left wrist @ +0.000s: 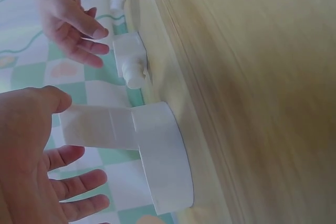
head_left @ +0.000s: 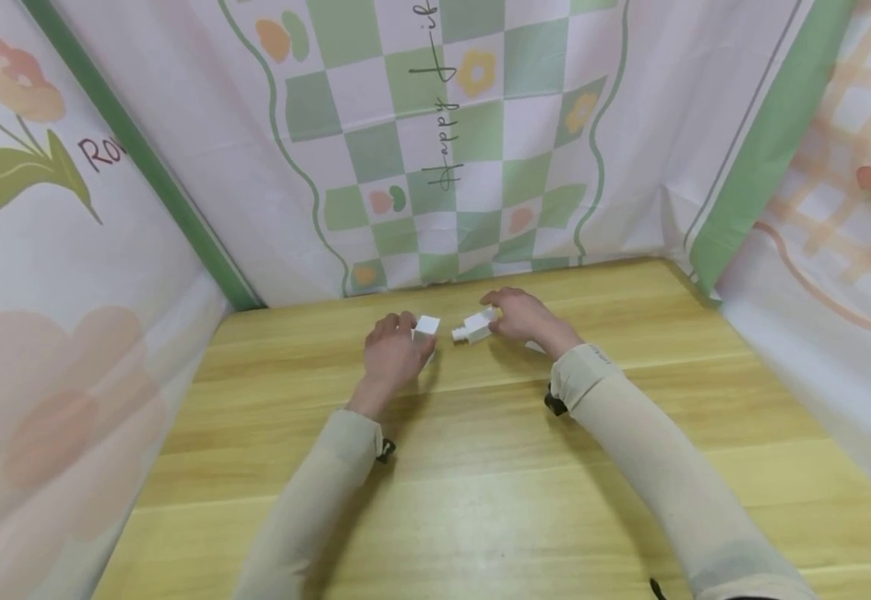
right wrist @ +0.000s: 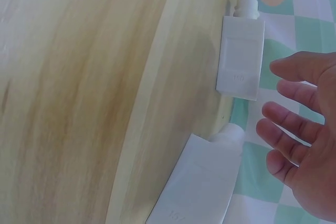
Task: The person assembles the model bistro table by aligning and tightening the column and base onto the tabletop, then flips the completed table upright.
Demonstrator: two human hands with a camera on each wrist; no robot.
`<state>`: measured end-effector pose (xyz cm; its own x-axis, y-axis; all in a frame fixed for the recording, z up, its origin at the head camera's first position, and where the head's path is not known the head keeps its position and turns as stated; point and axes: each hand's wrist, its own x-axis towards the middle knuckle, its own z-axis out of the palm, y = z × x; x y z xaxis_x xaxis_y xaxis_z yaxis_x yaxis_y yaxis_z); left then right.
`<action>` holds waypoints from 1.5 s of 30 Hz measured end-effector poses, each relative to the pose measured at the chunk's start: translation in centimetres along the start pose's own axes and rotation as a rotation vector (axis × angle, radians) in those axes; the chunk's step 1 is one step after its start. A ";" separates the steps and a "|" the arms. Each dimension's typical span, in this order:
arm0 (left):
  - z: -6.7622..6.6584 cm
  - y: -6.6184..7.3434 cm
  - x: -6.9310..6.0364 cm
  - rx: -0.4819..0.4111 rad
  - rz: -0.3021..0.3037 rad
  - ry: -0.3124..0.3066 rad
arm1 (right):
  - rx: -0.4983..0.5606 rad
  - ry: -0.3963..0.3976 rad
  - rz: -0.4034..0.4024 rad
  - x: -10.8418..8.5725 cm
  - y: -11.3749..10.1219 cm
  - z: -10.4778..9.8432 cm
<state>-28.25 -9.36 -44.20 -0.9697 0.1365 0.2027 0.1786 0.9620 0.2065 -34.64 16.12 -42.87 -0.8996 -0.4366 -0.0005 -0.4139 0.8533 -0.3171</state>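
My left hand pinches a plain white rectangular block between thumb and index finger, its other fingers spread. The block rises from a thick white base with a curved edge, which rests on the table. To its right lies a small white bottle with a stepped round neck, pointing toward the left hand. My right hand hovers beside that bottle, fingers loosely bent and apart from it in the right wrist view. A second white bottle lies on the table, mostly hidden beneath the right wrist in the head view.
The wooden table extends toward me. Behind its far edge hangs a checkered cloth; printed cloth walls stand at left and right.
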 end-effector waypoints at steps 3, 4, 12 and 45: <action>-0.2 -0.1 -0.1 -0.007 -0.006 0.019 | -0.012 -0.002 0.003 0.1 0.0 0.0; -0.3 -0.2 -0.2 -0.016 -0.009 0.027 | -0.014 -0.002 0.005 0.1 0.0 0.0; -0.4 -0.7 -0.4 -0.071 -0.041 0.028 | -0.005 -0.006 0.003 0.1 -0.1 0.1; -0.6 -1.9 -0.1 -0.117 -0.105 -0.041 | -0.055 -0.003 -0.005 0.3 0.3 1.0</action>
<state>-28.44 -11.35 -44.02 -0.9895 0.0487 0.1360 0.0922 0.9377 0.3351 -34.93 15.98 -43.95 -0.8972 -0.4416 -0.0016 -0.4256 0.8655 -0.2641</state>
